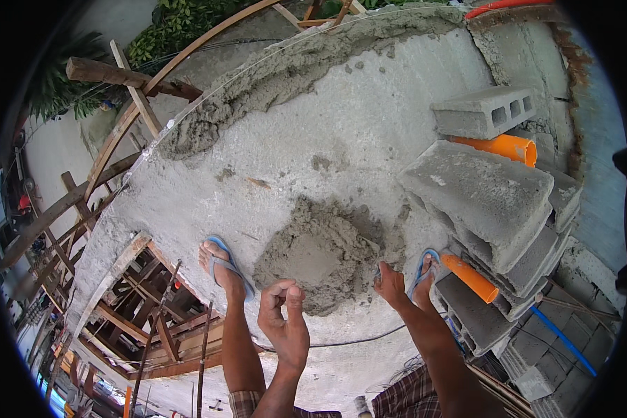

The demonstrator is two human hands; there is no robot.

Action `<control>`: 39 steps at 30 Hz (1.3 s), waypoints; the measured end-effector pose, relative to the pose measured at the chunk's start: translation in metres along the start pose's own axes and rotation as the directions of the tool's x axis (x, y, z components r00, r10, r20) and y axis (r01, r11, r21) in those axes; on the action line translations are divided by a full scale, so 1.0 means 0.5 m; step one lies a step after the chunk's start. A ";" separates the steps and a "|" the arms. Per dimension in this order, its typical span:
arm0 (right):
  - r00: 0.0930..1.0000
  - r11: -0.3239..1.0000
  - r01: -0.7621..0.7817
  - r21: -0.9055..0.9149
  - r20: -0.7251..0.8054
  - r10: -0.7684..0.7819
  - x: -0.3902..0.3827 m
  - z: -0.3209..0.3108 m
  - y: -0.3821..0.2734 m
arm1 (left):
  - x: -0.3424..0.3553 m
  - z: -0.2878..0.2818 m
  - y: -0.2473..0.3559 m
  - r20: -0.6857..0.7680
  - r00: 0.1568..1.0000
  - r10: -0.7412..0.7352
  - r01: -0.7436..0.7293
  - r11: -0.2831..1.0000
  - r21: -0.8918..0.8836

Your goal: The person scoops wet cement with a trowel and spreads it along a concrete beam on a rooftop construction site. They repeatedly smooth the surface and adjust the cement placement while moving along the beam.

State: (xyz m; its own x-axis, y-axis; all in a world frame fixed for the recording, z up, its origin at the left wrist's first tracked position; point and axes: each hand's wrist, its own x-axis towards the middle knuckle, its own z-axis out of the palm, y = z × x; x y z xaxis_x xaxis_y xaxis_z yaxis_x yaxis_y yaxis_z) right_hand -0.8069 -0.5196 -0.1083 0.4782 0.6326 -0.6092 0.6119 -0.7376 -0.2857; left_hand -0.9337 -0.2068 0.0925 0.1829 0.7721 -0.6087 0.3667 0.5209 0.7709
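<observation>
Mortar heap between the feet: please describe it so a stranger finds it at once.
On the pale concrete slab, find the feet in blue sandals. Between them lies the mortar heap, a rounded grey mound, unlike the long mortar strip along the slab's far edge.

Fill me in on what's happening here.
On a concrete slab, a person's left hand is held up with loosely curled fingers, apparently empty, near a heap of mortar. Their right hand is closed at the heap's right side, around what looks like a tool handle. A rough mortar band lies along the slab's far edge; concrete hollow blocks are stacked at right.
</observation>
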 end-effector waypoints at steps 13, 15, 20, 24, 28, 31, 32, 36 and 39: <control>0.977 0.847 -0.202 0.491 0.159 0.141 -0.032 0.138 -0.030 | -0.051 0.037 -0.050 -0.039 0.994 -0.098 0.093 0.989 -0.118; 0.969 0.795 -0.220 0.565 0.223 0.110 -0.019 0.136 -0.061 | -0.049 0.026 -0.053 -0.089 0.991 -0.101 0.083 0.980 -0.180; 0.980 0.896 -0.125 0.425 0.191 0.047 -0.046 0.039 -0.055 | -0.040 -0.014 -0.047 -0.064 0.989 -0.135 0.109 0.943 -0.314; 0.968 0.976 -0.133 0.171 0.235 0.090 -0.018 -0.066 -0.097 | -0.014 -0.058 -0.014 -0.085 0.990 -0.115 0.078 0.931 -0.358; 0.950 0.946 0.139 0.292 0.231 -0.211 0.057 -0.192 -0.198 | 0.020 -0.114 0.047 -0.170 0.980 -0.100 0.033 0.934 -0.357; 0.907 0.937 0.204 0.284 0.306 -0.290 0.157 -0.255 -0.340 | 0.051 -0.163 0.083 -0.272 0.962 0.020 -0.114 0.936 -0.333; 0.895 0.941 0.233 0.246 0.323 -0.307 0.203 -0.266 -0.404 | 0.062 -0.179 0.090 -0.309 0.951 0.011 -0.117 0.938 -0.327; 0.875 0.913 0.407 0.021 0.280 -0.396 0.418 -0.283 -0.695 | 0.104 -0.218 0.111 -0.336 0.942 0.002 -0.121 0.935 -0.334; 0.781 0.761 0.624 -0.176 0.182 -0.598 0.579 -0.264 -0.877 | 0.123 -0.232 0.123 -0.345 0.939 -0.011 -0.113 0.934 -0.338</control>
State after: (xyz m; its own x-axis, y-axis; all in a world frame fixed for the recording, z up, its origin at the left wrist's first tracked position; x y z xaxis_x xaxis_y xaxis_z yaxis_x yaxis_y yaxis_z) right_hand -0.8539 0.0182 -0.0618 -0.1072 0.8917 -0.4398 0.8753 -0.1252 -0.4672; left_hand -1.0057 -0.0854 0.1242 -0.1473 0.8443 -0.5153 0.0138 0.5227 0.8524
